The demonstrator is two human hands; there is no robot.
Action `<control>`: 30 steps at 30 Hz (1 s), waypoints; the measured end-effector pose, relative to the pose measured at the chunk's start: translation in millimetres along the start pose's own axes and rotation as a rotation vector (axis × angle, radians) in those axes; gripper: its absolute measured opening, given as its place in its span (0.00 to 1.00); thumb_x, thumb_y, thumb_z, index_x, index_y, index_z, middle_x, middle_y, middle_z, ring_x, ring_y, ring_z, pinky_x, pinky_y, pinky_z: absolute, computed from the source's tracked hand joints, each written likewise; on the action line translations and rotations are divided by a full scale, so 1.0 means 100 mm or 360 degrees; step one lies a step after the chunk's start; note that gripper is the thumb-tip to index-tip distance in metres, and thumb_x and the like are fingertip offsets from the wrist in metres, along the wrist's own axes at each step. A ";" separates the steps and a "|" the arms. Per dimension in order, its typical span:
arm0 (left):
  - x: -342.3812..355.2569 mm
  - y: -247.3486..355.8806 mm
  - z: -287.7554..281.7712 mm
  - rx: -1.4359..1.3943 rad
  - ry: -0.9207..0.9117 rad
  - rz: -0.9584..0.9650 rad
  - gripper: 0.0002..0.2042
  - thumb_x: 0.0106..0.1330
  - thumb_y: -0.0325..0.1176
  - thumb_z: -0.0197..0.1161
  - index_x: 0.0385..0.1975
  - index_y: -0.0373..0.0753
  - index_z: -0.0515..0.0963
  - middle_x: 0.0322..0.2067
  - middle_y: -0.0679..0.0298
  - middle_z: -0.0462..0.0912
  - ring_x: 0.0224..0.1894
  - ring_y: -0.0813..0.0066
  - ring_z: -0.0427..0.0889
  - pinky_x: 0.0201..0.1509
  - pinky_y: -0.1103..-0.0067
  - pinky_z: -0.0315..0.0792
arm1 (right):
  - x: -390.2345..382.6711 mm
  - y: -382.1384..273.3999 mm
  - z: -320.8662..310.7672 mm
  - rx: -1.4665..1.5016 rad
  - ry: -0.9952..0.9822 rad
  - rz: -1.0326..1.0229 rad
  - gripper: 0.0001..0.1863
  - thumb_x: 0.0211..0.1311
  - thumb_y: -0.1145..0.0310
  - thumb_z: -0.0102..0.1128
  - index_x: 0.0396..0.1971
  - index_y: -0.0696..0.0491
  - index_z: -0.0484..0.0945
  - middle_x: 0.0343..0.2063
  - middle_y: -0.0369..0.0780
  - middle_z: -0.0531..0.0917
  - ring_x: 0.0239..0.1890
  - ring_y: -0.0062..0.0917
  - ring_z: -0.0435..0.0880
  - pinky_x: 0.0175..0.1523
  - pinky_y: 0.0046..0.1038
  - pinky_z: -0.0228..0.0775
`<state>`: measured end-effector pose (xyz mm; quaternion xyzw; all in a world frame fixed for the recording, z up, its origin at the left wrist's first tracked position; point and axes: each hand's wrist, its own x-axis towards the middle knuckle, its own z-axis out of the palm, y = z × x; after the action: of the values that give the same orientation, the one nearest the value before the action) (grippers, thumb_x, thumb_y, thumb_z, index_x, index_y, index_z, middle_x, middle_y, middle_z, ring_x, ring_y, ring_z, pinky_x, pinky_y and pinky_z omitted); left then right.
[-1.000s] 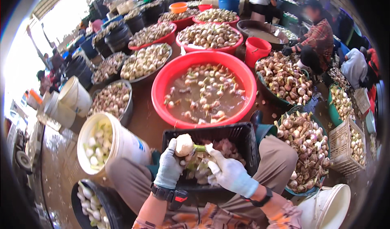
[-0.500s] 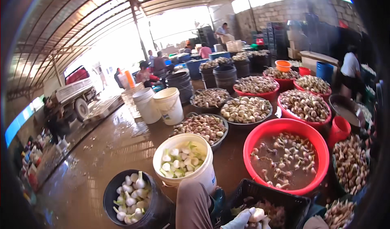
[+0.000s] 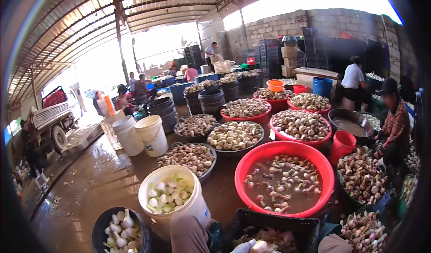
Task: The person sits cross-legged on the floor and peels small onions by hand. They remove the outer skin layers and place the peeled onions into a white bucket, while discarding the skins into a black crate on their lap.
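Before the left hand (image 3: pixel 243 247), grip clasping a garlic bulb (image 3: pixel 260 247), stand black crate (image 3: pixel 277 220), red basin (image 3: pixel 329 181), white bucket (image 3: pixel 202 206).

One near crate (image 3: pixel 280 221), three near white buckets (image 3: pixel 151 138), five red basins (image 3: pixel 328 176) (one watery)

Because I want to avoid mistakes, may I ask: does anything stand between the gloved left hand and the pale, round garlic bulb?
Nothing visible does: the pale-gloved left hand appears to touch the pale, round garlic bulb directly. The black plastic crate shows behind them, not between. The picture's lower edge cuts both off.
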<state>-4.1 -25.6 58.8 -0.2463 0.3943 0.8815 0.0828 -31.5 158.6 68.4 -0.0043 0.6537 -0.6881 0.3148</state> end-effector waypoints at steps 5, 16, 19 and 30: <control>-0.03 0.00 -0.06 0.0064 -0.0080 -0.0092 0.17 0.76 0.45 0.45 0.39 0.44 0.79 0.26 0.70 0.81 0.23 0.82 0.77 0.18 0.84 0.67 | -0.09 -0.14 0.09 -0.1406 0.0322 -0.0896 0.14 0.55 0.61 0.66 0.37 0.54 0.82 0.29 0.50 0.83 0.31 0.46 0.83 0.37 0.39 0.75; -0.29 0.35 0.05 0.0321 -0.0322 0.0042 0.15 0.71 0.42 0.57 0.48 0.36 0.76 0.39 0.63 0.82 0.39 0.73 0.79 0.41 0.77 0.74 | -0.09 -0.09 0.22 -0.1060 0.0424 -0.0773 0.10 0.58 0.64 0.60 0.34 0.55 0.80 0.28 0.52 0.82 0.33 0.48 0.82 0.39 0.42 0.74; -0.28 0.37 0.19 0.0237 -0.0403 0.0175 0.19 0.70 0.41 0.60 0.54 0.37 0.74 0.47 0.58 0.81 0.46 0.67 0.80 0.44 0.77 0.76 | -0.01 -0.11 0.01 -0.0476 0.0143 -0.0672 0.12 0.63 0.62 0.59 0.34 0.57 0.79 0.31 0.53 0.82 0.31 0.39 0.82 0.38 0.36 0.71; -0.45 0.53 0.43 0.0686 -0.0409 0.0330 0.27 0.62 0.30 0.67 0.61 0.29 0.69 0.52 0.57 0.79 0.50 0.72 0.78 0.56 0.78 0.72 | -0.05 -0.12 0.08 0.0368 0.0095 -0.0310 0.14 0.67 0.59 0.62 0.42 0.53 0.85 0.31 0.30 0.84 0.32 0.13 0.79 0.36 0.19 0.72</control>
<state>1.0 -28.0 140.3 -0.0676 0.5823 0.8050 0.0920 -29.1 153.4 82.3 -0.0111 0.5757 -0.7859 0.2254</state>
